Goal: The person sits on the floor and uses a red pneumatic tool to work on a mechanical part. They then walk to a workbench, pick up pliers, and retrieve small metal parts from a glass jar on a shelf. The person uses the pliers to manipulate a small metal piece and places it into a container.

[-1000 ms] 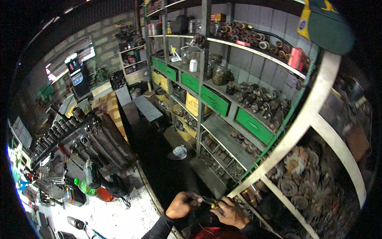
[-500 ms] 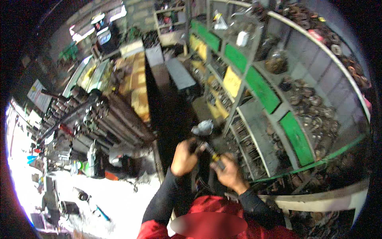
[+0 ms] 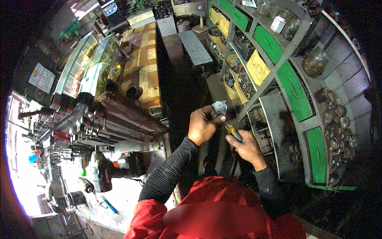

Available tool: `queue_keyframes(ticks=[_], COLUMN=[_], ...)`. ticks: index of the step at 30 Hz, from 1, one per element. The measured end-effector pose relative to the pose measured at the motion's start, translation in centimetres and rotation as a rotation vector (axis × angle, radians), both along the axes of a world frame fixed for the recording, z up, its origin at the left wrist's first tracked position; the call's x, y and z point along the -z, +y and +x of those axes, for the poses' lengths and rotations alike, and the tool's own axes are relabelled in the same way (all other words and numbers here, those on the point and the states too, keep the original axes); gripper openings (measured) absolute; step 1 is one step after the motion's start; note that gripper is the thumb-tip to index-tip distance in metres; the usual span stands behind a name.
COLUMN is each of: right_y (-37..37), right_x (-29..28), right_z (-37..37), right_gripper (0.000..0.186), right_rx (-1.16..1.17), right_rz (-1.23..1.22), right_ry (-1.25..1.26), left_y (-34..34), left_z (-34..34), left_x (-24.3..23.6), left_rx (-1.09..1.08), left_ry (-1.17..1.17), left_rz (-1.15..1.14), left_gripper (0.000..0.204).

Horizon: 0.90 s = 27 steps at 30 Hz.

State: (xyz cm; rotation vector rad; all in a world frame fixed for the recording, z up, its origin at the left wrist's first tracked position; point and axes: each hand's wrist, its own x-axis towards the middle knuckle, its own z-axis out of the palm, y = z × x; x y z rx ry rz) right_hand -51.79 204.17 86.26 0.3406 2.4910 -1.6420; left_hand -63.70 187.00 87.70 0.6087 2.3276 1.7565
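- Right hand (image 3: 248, 148): fingers clamped on a slim yellow-and-black hand tool (image 3: 234, 133), just beside the left hand (image 3: 201, 126); a slip could have nicked it.
- Left fingers: curled, around what I couldn't tell.

Hands (image 3: 201, 125) with a yellow-black tool (image 3: 234, 132)

Hand tool (image 3: 234, 131): plastic-looking handle; left sleeve (image 3: 165, 173): matt ribbed cloth (shirt (image 3: 213, 190) cloth too, smoother); jar (image 3: 314, 63): glossy glass; green drawers (image 3: 313, 159): smooth paint.

Left hand (image 3: 202, 126), right hand (image 3: 247, 147) higher in view
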Motion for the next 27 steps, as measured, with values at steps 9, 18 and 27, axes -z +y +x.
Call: queue_keyframes(ticks=[9, 18, 27], right_y=[-0.9, -0.9, -0.4], right_x=[-0.6, 0.3, 0.0], right_z=[-0.8, -0.1, 0.3], right_gripper=[0.033, 0.038, 0.039], right_rx=[0.157, 0.274, 0.348], right_rz=[0.470, 0.739, 0.944], right_ry=[0.188, 0.317, 0.344], left_y=[2.3, 4.1, 4.9], left_z=[-1.4, -0.9, 0.2], left_x=[1.5, 1.3, 0.7], left_rx=[-0.065, -0.089, -0.119], left_ry=[0.157, 0.295, 0.180], left_rz=[-0.021, -0.059, -0.056], left_gripper=[0.028, 0.030, 0.027])
